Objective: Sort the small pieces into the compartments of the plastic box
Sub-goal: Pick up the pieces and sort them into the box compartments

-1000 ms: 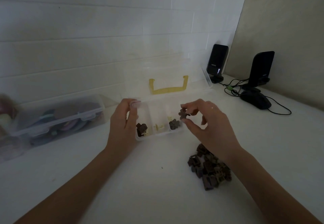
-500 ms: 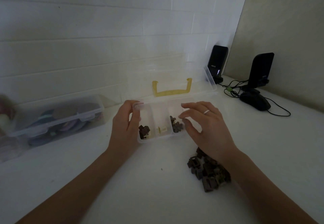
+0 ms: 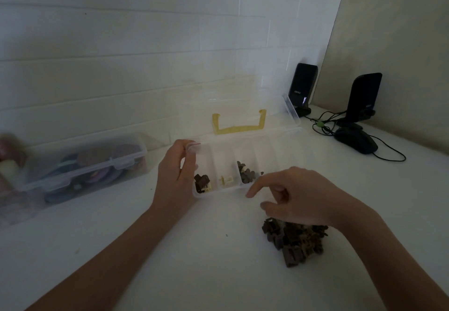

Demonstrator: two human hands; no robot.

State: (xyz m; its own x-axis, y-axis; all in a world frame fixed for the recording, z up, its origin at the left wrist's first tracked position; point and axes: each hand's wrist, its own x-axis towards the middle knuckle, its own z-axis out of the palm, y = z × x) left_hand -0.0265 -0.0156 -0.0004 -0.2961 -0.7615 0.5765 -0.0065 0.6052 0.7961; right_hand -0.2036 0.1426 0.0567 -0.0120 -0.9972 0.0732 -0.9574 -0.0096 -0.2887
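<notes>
Closed clear tub (image 3: 80,164) of coloured discs sat at the far left of the white bench (image 3: 121,225), at 9 o'clock from the box. Left hand (image 3: 176,175) gripped the box's left end, fingers (image 3: 188,164) pressed together on its wall, thumb on the near side. Box (image 3: 267,155) lay open, lid (image 3: 218,101) up with a yellow handle (image 3: 239,123). Leftmost compartment held dark pieces (image 3: 201,183) with some pale ones; second, pale pieces (image 3: 226,180); third, dark pieces (image 3: 246,173). Right hand (image 3: 298,196) hovered at 5 o'clock from the box, fingers loosely spread, pinching nothing. Pile (image 3: 294,240) of dark pieces lay on the bench under that wrist. Two speakers (image 3: 302,87) and a mouse (image 3: 356,139) stood at 2 o'clock.
</notes>
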